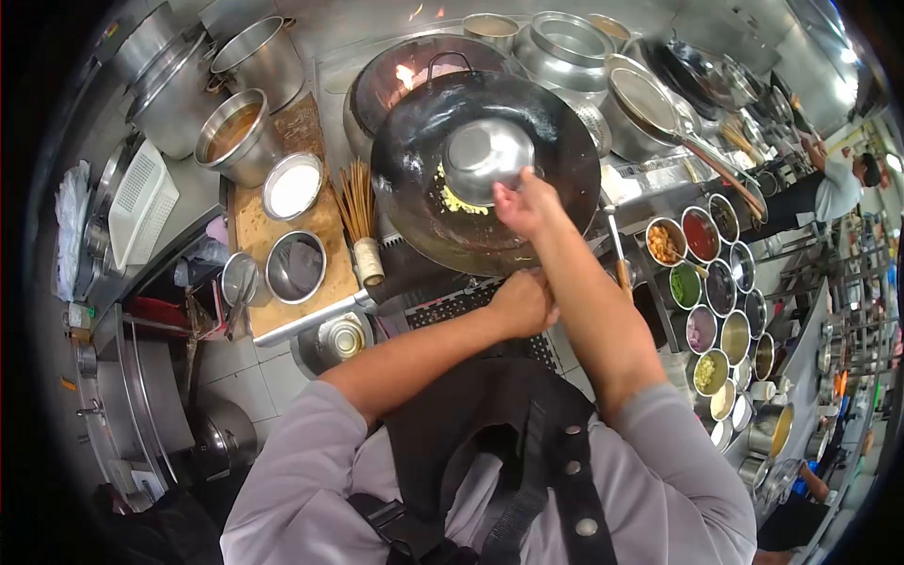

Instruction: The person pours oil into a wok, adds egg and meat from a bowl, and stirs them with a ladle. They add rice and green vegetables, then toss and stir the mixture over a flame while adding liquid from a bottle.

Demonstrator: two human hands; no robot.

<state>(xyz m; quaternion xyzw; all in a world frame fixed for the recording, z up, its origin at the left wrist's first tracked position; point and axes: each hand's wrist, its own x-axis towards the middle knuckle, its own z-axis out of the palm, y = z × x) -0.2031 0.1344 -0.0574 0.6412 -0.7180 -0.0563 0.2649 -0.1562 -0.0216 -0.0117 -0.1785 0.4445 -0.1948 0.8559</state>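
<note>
The right hand (529,204) is closed on the rim of 1 metal bowl (490,162), tipped base-up over a large black wok (551,226). Yellow pieces (460,201) lie in the wok beside the bowl. The left hand (524,303) is curled closed at the wok's near edge; its grip is hidden. A bundle of sticks (358,207) stands left.

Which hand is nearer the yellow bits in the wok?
The right hand, holding a metal bowl over the wok, near the yellow bits. The left hand is farther, at the wok's near edge.
</note>
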